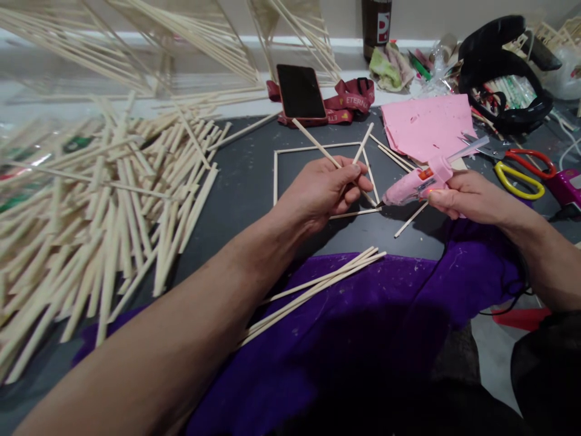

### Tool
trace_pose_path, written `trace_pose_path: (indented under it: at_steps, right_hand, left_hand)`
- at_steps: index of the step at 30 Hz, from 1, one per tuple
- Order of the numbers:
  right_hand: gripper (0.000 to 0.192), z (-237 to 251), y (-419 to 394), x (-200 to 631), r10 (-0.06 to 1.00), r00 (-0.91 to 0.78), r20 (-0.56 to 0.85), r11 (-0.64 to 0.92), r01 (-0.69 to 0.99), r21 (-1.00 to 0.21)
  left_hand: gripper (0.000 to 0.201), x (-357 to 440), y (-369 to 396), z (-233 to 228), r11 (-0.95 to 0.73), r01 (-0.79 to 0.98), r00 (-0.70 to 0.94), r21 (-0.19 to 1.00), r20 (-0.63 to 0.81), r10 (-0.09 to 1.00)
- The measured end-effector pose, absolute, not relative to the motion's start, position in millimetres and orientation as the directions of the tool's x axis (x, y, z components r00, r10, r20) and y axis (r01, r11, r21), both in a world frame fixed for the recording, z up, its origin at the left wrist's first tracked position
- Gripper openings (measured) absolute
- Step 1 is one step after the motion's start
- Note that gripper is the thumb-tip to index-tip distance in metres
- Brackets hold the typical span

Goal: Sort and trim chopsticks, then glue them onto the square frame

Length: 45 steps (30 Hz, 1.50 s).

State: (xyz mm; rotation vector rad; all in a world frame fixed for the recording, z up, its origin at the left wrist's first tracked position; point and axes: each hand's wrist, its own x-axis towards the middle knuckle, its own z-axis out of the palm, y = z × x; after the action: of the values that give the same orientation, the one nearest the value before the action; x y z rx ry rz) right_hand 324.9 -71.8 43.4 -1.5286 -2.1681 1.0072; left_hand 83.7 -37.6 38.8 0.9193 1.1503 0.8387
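Note:
Between the thumb and fingers of my left hand (333, 188) are thin wooden sticks (318, 143), crossed so that their upper ends spread apart. My right hand (467, 194) is wrapped round a pink hot glue gun (413, 184), with a clear glue stick (472, 147) poking out of its back. The gun's dark nozzle points left and meets the lower right corner of a stick frame (275, 175) lying flat on the table. Part of that frame is hidden behind my left hand. A loose stick (411, 220) lies below the gun.
Many wooden sticks (113, 206) are heaped at the left. Several more (318, 284) rest on purple cloth (363, 315) in front. Behind the frame are a phone (301, 91) and a red lanyard (356, 97). Pink sheets (429, 124) and scissors (520, 180) lie at right.

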Motion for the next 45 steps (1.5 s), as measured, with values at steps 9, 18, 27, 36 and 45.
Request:
trace_pose_path:
  at_steps: [9, 18, 27, 36, 45]
  right_hand:
    - [0.053, 43.6, -70.3, 326.0, 0.901, -0.406, -0.153, 0.184, 0.677, -0.713]
    - [0.051, 42.7, -69.7, 325.4, 0.906, -0.393, -0.156, 0.165, 0.668, -0.726]
    - [0.049, 39.4, -69.6, 325.9, 0.912, -0.381, -0.155, 0.153, 0.664, -0.732]
    - [0.050, 42.0, -68.8, 326.5, 0.903, -0.392, -0.173, 0.158, 0.680, -0.716]
    - [0.050, 43.0, -69.2, 326.4, 0.903, -0.384, -0.193, 0.161, 0.719, -0.676]
  left_hand:
    - [0.010, 82.1, -37.1, 37.2, 0.374, -0.069, 0.219, 0.925, -0.351, 0.910]
    - [0.018, 81.0, -38.8, 37.9, 0.352, 0.023, 0.210, 0.936, -0.348, 0.914]
    - [0.018, 82.0, -42.3, 38.0, 0.255, 0.134, 0.207, 0.958, -0.279, 0.938]
    - [0.016, 77.4, -39.8, 35.9, 0.072, 0.354, 0.234, 0.933, -0.163, 0.958]
    - [0.018, 75.8, -36.3, 31.7, 0.011, 0.272, 0.216, 0.962, -0.072, 0.974]
